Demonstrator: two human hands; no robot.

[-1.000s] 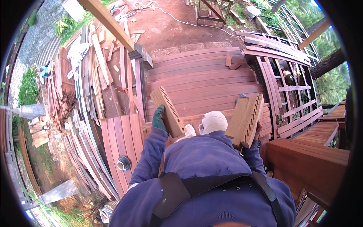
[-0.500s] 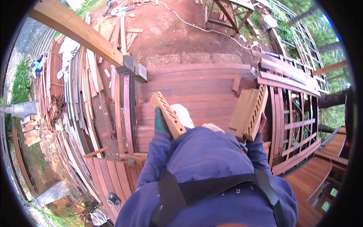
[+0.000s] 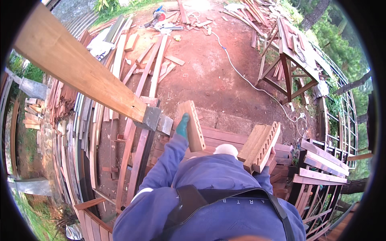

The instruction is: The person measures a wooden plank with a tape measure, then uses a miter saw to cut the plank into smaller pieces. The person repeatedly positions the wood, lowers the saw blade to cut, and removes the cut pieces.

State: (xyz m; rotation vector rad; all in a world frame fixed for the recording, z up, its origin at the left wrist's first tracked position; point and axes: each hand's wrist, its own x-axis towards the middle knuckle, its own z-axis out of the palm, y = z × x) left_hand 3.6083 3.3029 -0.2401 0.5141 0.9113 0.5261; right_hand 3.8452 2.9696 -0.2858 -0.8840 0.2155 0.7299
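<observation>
My left hand point(image 3: 182, 126), in a teal glove, is closed round a wooden block point(image 3: 193, 128) that has a row of slots or holes along one narrow side. It holds the block nearly upright, left of my body. On the right, my right hand point(image 3: 272, 154) grips the outer side of a wider wooden block point(image 3: 254, 141). A row of slanted dark slots runs along that block's edge. Most of the right hand's fingers are hidden behind the wood. The two blocks are apart, one on either side of my front.
A thick timber post point(image 3: 86, 68) on a metal bracket point(image 3: 152, 119) slants in close to my left arm. Reddish deck boards point(image 3: 225, 136) lie below. Long planks point(image 3: 132, 154) run along the left. A wooden work table point(image 3: 291, 52) and a white cord point(image 3: 241, 74) stretch ahead, beside stacked boards point(image 3: 321, 160) at right.
My view has shifted so more of the dirt yard and table shows, and the post looms larger. The left block has turned more upright. Both hands keep their blocks.
</observation>
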